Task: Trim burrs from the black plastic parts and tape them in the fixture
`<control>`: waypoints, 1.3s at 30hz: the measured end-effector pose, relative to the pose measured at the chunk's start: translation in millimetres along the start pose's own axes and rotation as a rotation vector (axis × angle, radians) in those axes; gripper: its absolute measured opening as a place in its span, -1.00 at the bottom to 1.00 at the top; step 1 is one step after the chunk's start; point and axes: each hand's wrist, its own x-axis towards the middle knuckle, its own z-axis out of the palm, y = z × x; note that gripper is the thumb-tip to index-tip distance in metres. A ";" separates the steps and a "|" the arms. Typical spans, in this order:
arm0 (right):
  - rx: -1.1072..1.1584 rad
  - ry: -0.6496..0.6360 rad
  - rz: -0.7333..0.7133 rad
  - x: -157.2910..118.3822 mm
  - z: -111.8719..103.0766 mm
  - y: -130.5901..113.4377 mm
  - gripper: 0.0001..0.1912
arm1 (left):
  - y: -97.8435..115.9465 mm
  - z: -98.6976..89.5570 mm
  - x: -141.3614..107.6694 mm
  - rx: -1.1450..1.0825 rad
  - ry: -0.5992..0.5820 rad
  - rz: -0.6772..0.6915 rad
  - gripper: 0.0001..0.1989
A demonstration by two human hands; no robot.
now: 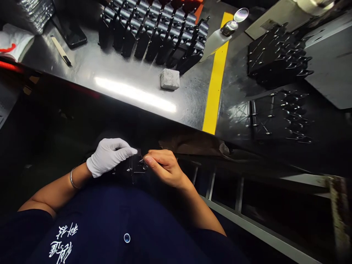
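Observation:
My left hand (111, 156), in a white glove, is closed with thumb and forefinger pinched at the upper edge of a dark part (136, 169). This part is nearly lost against the dark background; small shiny studs show on it. My bare right hand (165, 167) is closed too, its thumb and forefinger pinching a thin metal piece (141, 160) whose tip points toward the part. Most of that piece is hidden by the fingers, so I cannot tell its kind. Both hands are in front of my body, below the table edge.
Beyond the hands runs a metal table (132, 88) with yellow tape (217, 84). On it are rows of black parts (154, 29), a whitish block (170, 79), a bottle with a metal lid (217, 40), a light-handled blade (61, 50) and more black parts (275, 55) at right.

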 end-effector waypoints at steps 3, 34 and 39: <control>0.147 -0.029 0.002 -1.8 -3.7 0.4 -0.62 | 1.0 0.2 -0.2 -0.001 -0.056 0.018 -0.69; -0.037 -0.008 -0.019 -2.8 -4.1 -0.4 -0.66 | -1.1 5.8 -1.2 -0.019 0.039 -0.052 -0.65; 0.218 -0.244 -0.026 -4.3 -17.3 -1.6 -0.61 | 3.1 1.7 -0.2 0.025 -0.039 0.085 -0.70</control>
